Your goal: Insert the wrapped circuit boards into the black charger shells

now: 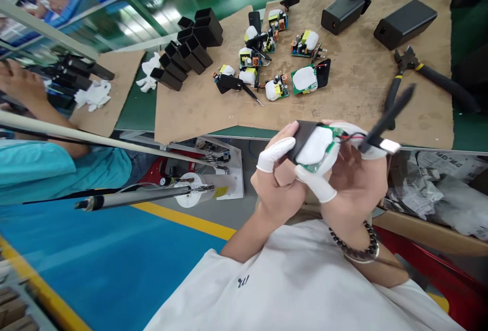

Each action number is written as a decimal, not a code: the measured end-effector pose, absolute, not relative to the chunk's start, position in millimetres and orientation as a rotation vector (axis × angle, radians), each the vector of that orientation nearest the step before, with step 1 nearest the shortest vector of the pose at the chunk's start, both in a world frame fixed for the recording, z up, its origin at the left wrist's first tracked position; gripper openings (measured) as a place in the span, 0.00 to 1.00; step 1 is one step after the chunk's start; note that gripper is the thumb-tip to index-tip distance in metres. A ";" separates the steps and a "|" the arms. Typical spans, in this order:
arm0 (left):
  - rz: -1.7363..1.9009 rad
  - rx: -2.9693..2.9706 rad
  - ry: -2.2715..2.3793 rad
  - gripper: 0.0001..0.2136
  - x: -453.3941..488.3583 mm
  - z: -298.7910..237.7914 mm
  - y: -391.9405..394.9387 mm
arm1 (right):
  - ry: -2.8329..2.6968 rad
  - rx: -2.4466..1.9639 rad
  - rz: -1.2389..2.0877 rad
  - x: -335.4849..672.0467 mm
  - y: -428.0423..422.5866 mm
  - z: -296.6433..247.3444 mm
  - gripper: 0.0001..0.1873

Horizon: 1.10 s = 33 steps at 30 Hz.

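Note:
Both hands meet in front of my chest, below the table edge. My left hand [276, 181], with a white finger cot on the thumb, grips a green circuit board with a white pad [318, 150] and a black cap at its left end. My right hand [356, 181], also wearing finger cots and a bead bracelet, holds the same board from the right and pinches black tweezers [389, 115] that point up and right. Red and black wires run from the board toward the tweezers.
On the cardboard mat [362, 92] lie several more circuit boards [304, 79], a row of black housings [186, 51], two black adapter cases [404, 22] and black pliers [427, 74]. Another person's arm in a teal sleeve [46, 163] is at the left. White rags [93, 94] lie nearby.

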<state>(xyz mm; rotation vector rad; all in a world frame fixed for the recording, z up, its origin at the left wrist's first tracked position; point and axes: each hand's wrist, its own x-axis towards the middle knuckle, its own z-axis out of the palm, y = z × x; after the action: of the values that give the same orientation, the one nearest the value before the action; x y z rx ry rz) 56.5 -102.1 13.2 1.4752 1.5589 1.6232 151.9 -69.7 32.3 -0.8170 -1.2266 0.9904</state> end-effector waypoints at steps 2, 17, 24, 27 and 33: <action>1.617 1.500 1.502 0.19 47.8 23.5 -95.9 | -1.219 -0.789 1.119 160.0 -54.7 29.2 0.28; 1.053 0.879 0.873 0.33 16.2 22.4 -60.5 | -1.890 -0.926 1.248 255.5 25.6 88.1 0.19; 0.980 0.811 0.760 0.35 14.5 27.1 -56.4 | -1.740 -0.660 1.670 244.0 43.1 72.9 0.18; 1.142 0.867 0.858 0.33 20.5 33.3 -56.3 | -1.725 -0.709 1.609 242.2 38.3 76.4 0.23; 1.419 1.045 1.123 0.27 39.6 37.1 -42.4 | -1.757 -0.909 0.984 236.6 26.4 82.4 0.10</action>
<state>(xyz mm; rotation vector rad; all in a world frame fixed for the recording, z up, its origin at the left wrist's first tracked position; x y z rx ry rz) 39.6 -42.4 37.1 1.0446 1.1228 1.4192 236.6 26.4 82.4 -0.9089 -1.7573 0.9842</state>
